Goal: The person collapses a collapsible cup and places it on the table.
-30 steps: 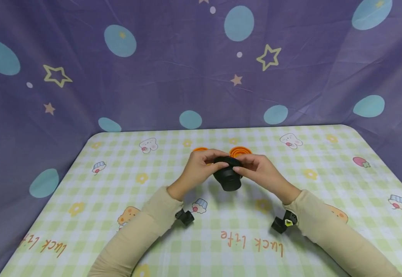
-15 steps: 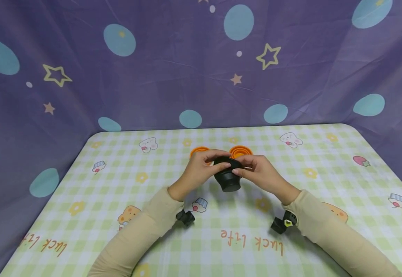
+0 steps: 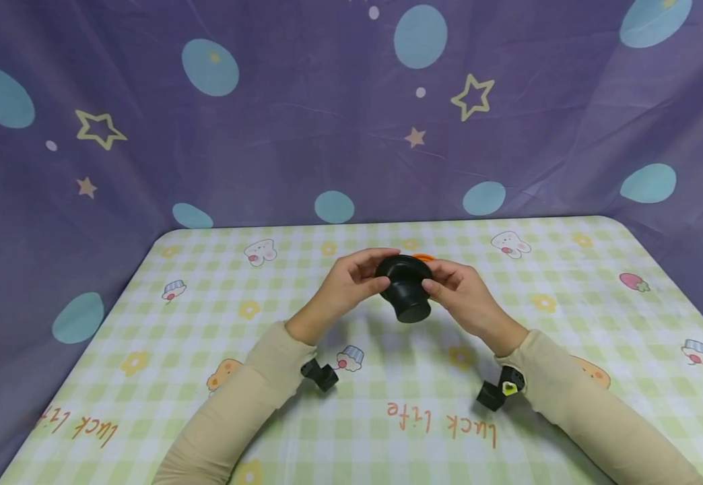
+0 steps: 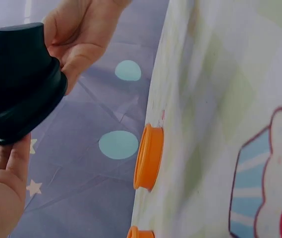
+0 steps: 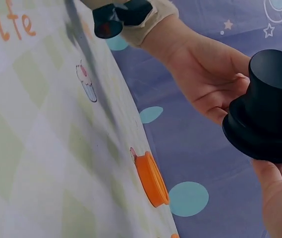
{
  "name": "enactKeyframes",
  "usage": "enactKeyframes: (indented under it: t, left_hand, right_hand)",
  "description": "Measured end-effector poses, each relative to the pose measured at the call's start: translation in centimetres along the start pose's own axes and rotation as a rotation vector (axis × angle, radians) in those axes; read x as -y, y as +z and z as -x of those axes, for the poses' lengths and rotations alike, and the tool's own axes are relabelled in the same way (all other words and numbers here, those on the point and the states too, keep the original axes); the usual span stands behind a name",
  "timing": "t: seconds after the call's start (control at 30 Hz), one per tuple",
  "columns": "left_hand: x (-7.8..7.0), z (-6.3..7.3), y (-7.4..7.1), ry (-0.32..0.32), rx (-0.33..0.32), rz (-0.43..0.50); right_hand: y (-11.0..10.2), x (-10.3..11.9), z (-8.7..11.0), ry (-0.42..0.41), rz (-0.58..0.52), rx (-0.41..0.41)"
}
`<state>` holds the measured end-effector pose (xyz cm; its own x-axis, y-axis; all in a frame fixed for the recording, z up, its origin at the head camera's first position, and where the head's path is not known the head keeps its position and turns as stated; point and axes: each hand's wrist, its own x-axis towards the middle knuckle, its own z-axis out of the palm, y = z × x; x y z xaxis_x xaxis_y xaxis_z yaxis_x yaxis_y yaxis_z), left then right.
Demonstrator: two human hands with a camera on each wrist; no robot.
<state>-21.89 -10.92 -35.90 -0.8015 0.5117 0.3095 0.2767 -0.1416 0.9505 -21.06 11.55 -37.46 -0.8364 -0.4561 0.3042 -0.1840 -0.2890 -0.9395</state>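
Both hands hold a black collapsible cup (image 3: 411,293) above the table, its wide rim tilted up and its narrow base downward. On one side of the rim, my left hand (image 3: 349,288) pinches between thumb and fingers. My right hand (image 3: 469,300) grips the opposite side, thumb on the cup's stepped wall. The left wrist view shows the cup (image 4: 19,79) side-on, its folded steps visible. In the right wrist view the flat round base of the cup (image 5: 274,99) faces the camera. The inside of the cup is hidden.
Beyond the hands, a low orange ring-shaped piece (image 3: 424,257) lies on the checked tablecloth (image 3: 303,431), mostly covered by the cup. The left wrist view shows two orange pieces, the nearer piece (image 4: 149,157) whole. A purple patterned curtain (image 3: 279,135) hangs behind the table.
The cup has been lifted slightly and turned, so its wide rim shows more. My hands have spread a little apart. The left orange piece is now hidden in the head view.
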Motion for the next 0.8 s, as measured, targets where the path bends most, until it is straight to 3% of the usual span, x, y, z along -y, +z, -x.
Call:
enactKeyframes:
  t: [0.3, 0.6, 0.8]
  left_hand:
    - [-0.01, -0.07, 0.3, 0.007, -0.058, -0.054]
    - [-0.09, -0.12, 0.56, 0.01, -0.111, -0.145]
    - [0.49, -0.21, 0.52, 0.019, -0.152, -0.175]
  right_hand:
    - [0.05, -0.43, -0.02, 0.009, -0.073, 0.018]
    - [0.18, -0.56, -0.05, -0.003, -0.05, -0.005]
    - [0.27, -0.34, 0.01, 0.031, 0.005, -0.028]
